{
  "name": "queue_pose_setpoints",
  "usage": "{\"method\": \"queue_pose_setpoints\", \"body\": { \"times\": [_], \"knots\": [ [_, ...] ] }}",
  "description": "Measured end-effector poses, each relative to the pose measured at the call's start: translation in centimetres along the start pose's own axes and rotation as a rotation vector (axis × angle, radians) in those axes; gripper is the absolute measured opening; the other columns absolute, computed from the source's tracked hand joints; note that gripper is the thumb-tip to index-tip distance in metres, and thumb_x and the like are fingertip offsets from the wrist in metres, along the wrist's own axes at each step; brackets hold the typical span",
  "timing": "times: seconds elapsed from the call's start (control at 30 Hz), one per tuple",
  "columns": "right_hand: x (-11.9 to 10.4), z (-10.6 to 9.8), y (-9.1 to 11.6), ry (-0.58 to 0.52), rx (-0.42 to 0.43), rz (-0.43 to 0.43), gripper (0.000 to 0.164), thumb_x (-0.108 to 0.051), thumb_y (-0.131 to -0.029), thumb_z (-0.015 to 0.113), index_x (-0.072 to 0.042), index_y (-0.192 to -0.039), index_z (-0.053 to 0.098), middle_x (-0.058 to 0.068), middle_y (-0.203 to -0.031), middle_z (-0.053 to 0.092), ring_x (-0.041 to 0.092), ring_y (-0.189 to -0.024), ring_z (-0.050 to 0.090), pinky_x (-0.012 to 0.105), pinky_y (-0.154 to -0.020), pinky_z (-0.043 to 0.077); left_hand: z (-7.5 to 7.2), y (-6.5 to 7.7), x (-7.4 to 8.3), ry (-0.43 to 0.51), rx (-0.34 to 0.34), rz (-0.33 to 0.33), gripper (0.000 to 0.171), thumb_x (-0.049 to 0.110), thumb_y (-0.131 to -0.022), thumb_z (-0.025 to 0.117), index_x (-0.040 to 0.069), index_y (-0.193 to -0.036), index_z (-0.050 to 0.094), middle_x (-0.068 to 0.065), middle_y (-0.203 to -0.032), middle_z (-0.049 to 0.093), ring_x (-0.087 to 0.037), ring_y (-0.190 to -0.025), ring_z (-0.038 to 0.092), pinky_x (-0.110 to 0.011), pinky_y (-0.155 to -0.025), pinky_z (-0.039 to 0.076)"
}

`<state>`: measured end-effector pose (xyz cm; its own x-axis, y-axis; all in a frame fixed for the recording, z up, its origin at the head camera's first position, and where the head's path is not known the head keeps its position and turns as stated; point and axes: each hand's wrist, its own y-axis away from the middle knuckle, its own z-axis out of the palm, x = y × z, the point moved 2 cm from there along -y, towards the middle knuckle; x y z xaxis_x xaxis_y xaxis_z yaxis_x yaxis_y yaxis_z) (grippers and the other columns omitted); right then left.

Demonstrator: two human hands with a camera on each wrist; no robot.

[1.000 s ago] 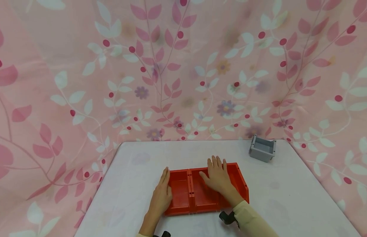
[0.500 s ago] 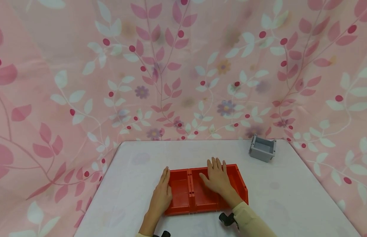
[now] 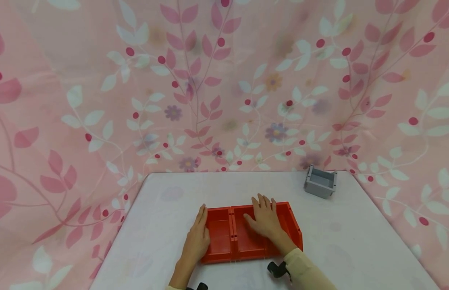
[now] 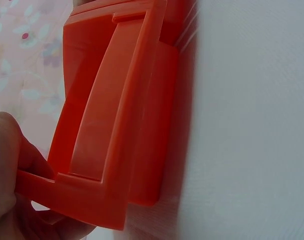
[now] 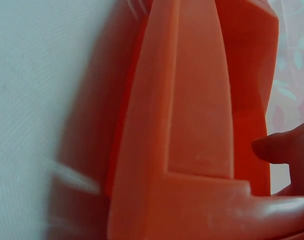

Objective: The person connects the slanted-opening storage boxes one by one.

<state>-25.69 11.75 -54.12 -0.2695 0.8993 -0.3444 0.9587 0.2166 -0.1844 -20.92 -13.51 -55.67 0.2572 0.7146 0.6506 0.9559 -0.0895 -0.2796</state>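
Observation:
Red plastic storage bins (image 3: 219,233) stand side by side in a joined row on the white table. My left hand (image 3: 196,239) holds the left end bin by its outer side, and in the left wrist view its thumb hooks over the red rim (image 4: 77,197) with fingers outside. My right hand (image 3: 265,219) lies across the right part of the row, fingers spread over the far rim and thumb inside. It covers part of the right-hand bins. The right wrist view has a red front edge (image 5: 156,150) close up, the thumb by the far wall.
A small grey bin (image 3: 320,183) stands at the table's back right corner. White cloth covers the table (image 3: 166,225). Pink floral fabric (image 3: 224,100) hangs behind and beside it. Black wrist cameras (image 3: 277,269) sit by the sleeves.
The right end of the red row has shifted slightly left and toward me, along with my right hand. My left hand keeps nearly the same place.

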Motion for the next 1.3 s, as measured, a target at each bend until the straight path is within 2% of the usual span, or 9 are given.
{"method": "queue_pose_setpoints", "body": {
  "times": [0.1,0.23,0.47,0.7,0.87,1.0,1.1,1.2,1.3],
  "knots": [
    [0.2,0.1,0.0,-0.019,-0.001,0.001,0.075,-0.039,-0.095,0.070,0.004,-0.153,0.046,0.028,-0.159,0.036,0.048,-0.146,0.031,0.068,-0.120,0.011,0.1,0.0,-0.1,-0.002,0.006,0.007,0.065,-0.005,-0.100,0.054,0.000,-0.161,0.033,-0.011,-0.169,0.028,-0.033,-0.144,0.043,-0.048,-0.102,0.051],
    [0.7,-0.3,0.0,-0.108,0.002,-0.012,0.072,-0.036,-0.096,0.071,0.002,-0.152,0.046,0.027,-0.158,0.039,0.046,-0.145,0.033,0.068,-0.120,0.010,0.1,-0.1,-0.1,-0.005,0.009,0.013,0.065,-0.005,-0.099,0.055,0.000,-0.161,0.034,-0.010,-0.169,0.028,-0.032,-0.146,0.040,-0.049,-0.106,0.046],
    [2.4,-3.1,-0.4,-0.294,0.059,-0.022,0.061,-0.025,-0.100,0.069,0.002,-0.150,0.050,0.023,-0.156,0.044,0.044,-0.143,0.039,0.065,-0.116,0.028,-0.2,-0.3,-0.2,-0.013,-0.005,0.008,0.065,-0.003,-0.100,0.055,0.000,-0.161,0.033,-0.012,-0.169,0.028,-0.031,-0.149,0.035,-0.049,-0.109,0.041],
    [7.1,-7.0,-2.0,-0.242,0.209,-0.104,0.046,-0.010,-0.100,0.065,0.010,-0.141,0.056,0.029,-0.149,0.050,0.049,-0.137,0.045,0.067,-0.112,0.033,-0.5,-0.2,-0.4,-0.015,-0.008,0.005,0.064,-0.004,-0.101,0.054,-0.001,-0.161,0.033,-0.012,-0.169,0.028,-0.032,-0.149,0.035,-0.049,-0.110,0.041],
    [11.7,-9.3,-4.3,-0.136,0.219,-0.092,0.043,0.002,-0.098,0.055,0.011,-0.140,0.055,0.037,-0.145,0.049,0.057,-0.131,0.045,0.071,-0.106,0.036,-0.5,-0.2,-0.5,-0.018,-0.009,-0.006,0.064,-0.003,-0.101,0.054,0.000,-0.161,0.033,-0.010,-0.169,0.027,-0.031,-0.149,0.036,-0.049,-0.109,0.043],
    [15.7,-10.7,-6.1,-0.011,0.173,-0.036,0.048,0.009,-0.092,0.050,0.007,-0.140,0.057,0.037,-0.141,0.051,0.061,-0.125,0.048,0.074,-0.099,0.041,-0.5,-0.2,-0.6,-0.020,-0.002,0.000,0.064,-0.004,-0.100,0.054,-0.001,-0.161,0.033,-0.011,-0.169,0.027,-0.032,-0.148,0.038,-0.049,-0.106,0.047],
    [18.5,-11.4,-6.5,0.069,0.073,0.020,0.053,0.009,-0.090,0.056,0.003,-0.142,0.057,0.036,-0.145,0.047,0.063,-0.126,0.046,0.075,-0.093,0.045,-0.5,-0.2,-0.6,-0.016,0.000,-0.001,0.064,-0.004,-0.100,0.054,-0.001,-0.160,0.034,-0.011,-0.169,0.028,-0.033,-0.147,0.038,-0.050,-0.105,0.047],
    [20.6,-11.8,-6.4,0.062,-0.082,0.084,0.059,0.011,-0.090,0.057,0.004,-0.149,0.050,0.038,-0.153,0.035,0.062,-0.132,0.039,0.074,-0.096,0.044,-0.4,-0.2,-0.7,-0.016,-0.004,-0.003,0.063,-0.004,-0.101,0.054,-0.001,-0.161,0.034,-0.011,-0.169,0.028,-0.032,-0.148,0.037,-0.050,-0.107,0.046],
    [22.3,-11.9,-6.2,0.023,-0.197,0.135,0.062,0.015,-0.093,0.052,0.004,-0.153,0.043,0.040,-0.151,0.035,0.055,-0.124,0.049,0.063,-0.091,0.051,-0.3,-0.3,-0.6,-0.019,-0.005,0.004,0.063,-0.004,-0.101,0.053,-0.001,-0.161,0.034,-0.013,-0.168,0.029,-0.032,-0.148,0.037,-0.049,-0.107,0.045]
  ]
}}
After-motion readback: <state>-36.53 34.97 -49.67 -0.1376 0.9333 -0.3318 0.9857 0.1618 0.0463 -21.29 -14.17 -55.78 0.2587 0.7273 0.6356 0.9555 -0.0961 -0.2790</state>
